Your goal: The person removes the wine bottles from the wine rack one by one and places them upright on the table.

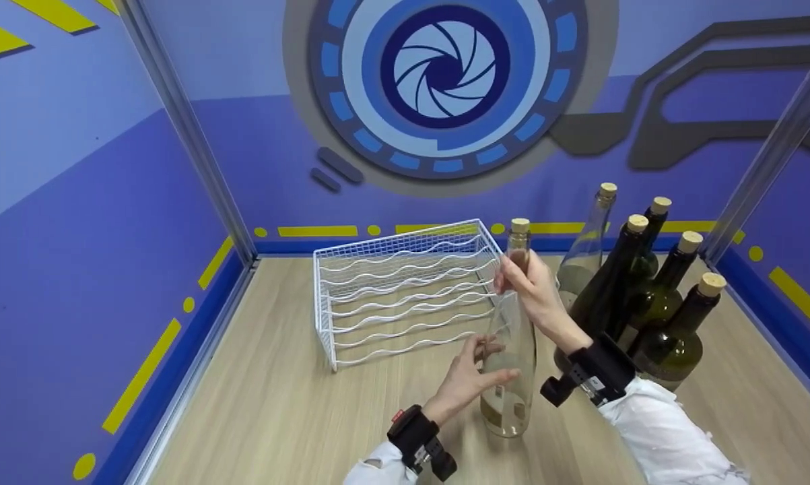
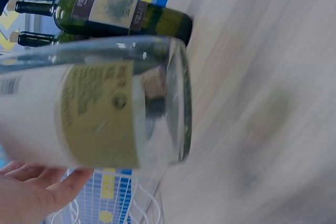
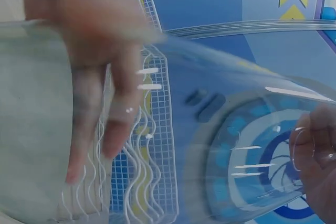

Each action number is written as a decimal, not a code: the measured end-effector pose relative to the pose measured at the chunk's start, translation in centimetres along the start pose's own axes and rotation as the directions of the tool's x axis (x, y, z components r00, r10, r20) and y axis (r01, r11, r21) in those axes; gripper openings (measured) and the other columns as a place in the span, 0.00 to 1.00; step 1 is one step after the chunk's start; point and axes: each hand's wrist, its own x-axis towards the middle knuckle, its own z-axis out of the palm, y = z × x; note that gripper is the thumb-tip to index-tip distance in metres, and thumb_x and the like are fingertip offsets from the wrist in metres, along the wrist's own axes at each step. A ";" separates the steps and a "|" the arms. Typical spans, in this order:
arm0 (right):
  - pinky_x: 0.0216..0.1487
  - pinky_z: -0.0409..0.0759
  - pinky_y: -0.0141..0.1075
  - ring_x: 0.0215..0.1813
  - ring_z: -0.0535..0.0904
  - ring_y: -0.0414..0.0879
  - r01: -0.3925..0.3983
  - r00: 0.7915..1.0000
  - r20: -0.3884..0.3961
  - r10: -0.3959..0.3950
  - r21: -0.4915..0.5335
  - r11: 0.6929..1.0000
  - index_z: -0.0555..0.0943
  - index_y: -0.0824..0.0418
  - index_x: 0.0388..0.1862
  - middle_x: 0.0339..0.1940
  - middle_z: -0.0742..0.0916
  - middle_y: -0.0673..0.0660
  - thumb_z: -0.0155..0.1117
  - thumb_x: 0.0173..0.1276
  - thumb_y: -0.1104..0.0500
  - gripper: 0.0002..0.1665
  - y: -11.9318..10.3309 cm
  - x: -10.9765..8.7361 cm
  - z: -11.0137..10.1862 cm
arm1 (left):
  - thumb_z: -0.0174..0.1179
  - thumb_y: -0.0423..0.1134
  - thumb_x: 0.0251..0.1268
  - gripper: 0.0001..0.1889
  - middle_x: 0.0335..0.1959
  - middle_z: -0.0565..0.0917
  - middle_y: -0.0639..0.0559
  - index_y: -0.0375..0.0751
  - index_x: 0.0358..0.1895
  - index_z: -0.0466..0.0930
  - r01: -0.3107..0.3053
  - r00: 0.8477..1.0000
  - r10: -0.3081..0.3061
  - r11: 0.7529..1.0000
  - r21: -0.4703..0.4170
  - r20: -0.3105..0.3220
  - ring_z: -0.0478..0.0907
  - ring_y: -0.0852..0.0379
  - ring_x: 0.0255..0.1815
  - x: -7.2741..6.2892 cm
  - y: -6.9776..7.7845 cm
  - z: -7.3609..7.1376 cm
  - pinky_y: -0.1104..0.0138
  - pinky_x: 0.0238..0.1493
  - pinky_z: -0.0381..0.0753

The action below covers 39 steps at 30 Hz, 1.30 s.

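Observation:
A clear glass bottle point(image 1: 512, 404) with a cork point(image 1: 520, 225) stands upright, its neck gripped by my right hand point(image 1: 536, 289). Lower down, my left hand point(image 1: 468, 374) lies against the bottle's body, its thumb across the front and its fairly straight fingers behind. Through the glass in the right wrist view, those fingers point(image 3: 119, 108) show blurred. A pale label with an olive band point(image 2: 100, 114) wraps the lower bottle in the left wrist view. Beyond it is a white wire rack point(image 1: 405, 303) with wavy rods.
On the right, several corked dark green bottles point(image 1: 674, 347) stand close together with another clear bottle point(image 1: 578, 269). The rack sits near the back wall point(image 1: 263, 162), left of the held bottle. Metal posts point(image 1: 203, 155) edge the wooden tabletop point(image 1: 263, 404).

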 end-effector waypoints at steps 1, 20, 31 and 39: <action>0.25 0.76 0.33 0.22 0.73 0.45 0.010 1.000 -0.003 -0.010 -0.007 1.000 0.66 0.73 0.34 0.21 0.74 0.69 0.42 0.68 0.74 0.03 -0.3 -0.2 -0.1 | 0.66 0.43 0.51 0.32 0.51 0.75 0.46 0.36 0.56 0.62 -0.008 1.000 0.008 1.000 -0.017 0.009 0.69 0.53 0.54 0.0 0.0 -0.2 0.61 0.52 0.67; 0.23 0.73 0.31 0.20 0.73 0.47 0.159 0.970 -0.158 -0.187 -0.174 0.972 0.66 0.80 0.30 0.18 0.74 0.69 0.48 0.64 0.74 0.06 -1.9 -3.5 -5.1 | 0.61 0.34 0.57 0.20 0.41 0.77 0.44 0.32 0.49 0.66 -0.058 0.998 0.059 0.998 0.025 -0.022 0.70 0.37 0.46 -1.3 1.9 -1.7 0.63 0.43 0.72; 0.23 0.71 0.31 0.18 0.70 0.49 0.232 0.940 -0.227 -0.254 -0.121 0.965 0.66 0.81 0.25 0.15 0.72 0.69 0.49 0.62 0.74 0.09 -1.2 -4.8 -8.1 | 0.61 0.33 0.57 0.18 0.39 0.76 0.37 0.31 0.47 0.66 -0.061 0.998 0.063 0.996 0.063 -0.031 0.72 0.38 0.43 -1.4 1.9 -1.9 0.66 0.40 0.72; 0.21 0.70 0.32 0.17 0.69 0.49 0.351 0.908 -0.261 -0.327 0.052 0.935 0.63 0.84 0.24 0.14 0.71 0.67 0.46 0.59 0.79 0.07 -0.3 -5.1 -9.4 | 0.61 0.32 0.56 0.16 0.38 0.76 0.34 0.31 0.45 0.67 -0.067 0.997 0.070 0.995 0.076 -0.035 0.73 0.41 0.40 -1.5 1.7 -2.0 0.64 0.40 0.73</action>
